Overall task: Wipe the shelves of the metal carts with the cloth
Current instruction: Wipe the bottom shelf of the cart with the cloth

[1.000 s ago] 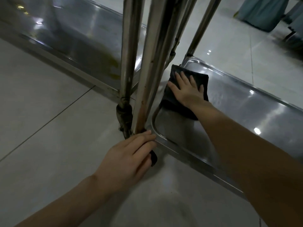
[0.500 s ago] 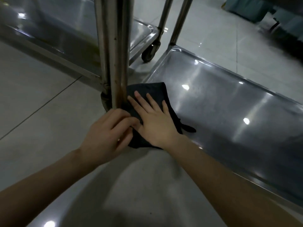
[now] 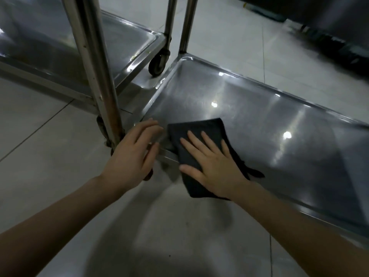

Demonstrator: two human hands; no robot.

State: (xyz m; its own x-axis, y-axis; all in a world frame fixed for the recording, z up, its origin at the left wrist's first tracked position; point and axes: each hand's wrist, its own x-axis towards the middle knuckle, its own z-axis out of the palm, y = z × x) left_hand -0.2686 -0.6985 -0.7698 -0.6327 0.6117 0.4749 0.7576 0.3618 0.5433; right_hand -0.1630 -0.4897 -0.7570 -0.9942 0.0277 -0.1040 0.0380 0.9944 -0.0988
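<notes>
Right hand (image 3: 213,168) is down flat, its grip spread wide with fingers straight and splayed, palm pressing on the dark cloth (image 3: 201,126). The cloth sits at the near left corner of the low metal shelf (image 3: 279,116), and its near end hangs over the shelf's front rim (a small tail of fabric pokes out by the wrist). Just beside it is the left hand (image 3: 131,156), grip loose and open, fingers extended and holding nothing, laid over that same corner at the foot of the upright post (image 3: 95,66). Whether its fingertips actually touch the rim, I cannot tell. The shelf surface beyond the cloth shines with several bright light spots. Further out, a second cart's shelf (image 3: 123,43) runs off to the left behind the post, and its small black wheel (image 3: 157,62) stands close to the far left corner of the shelf under the cloth. Pale tiled floor (image 3: 50,146) lies all around.
</notes>
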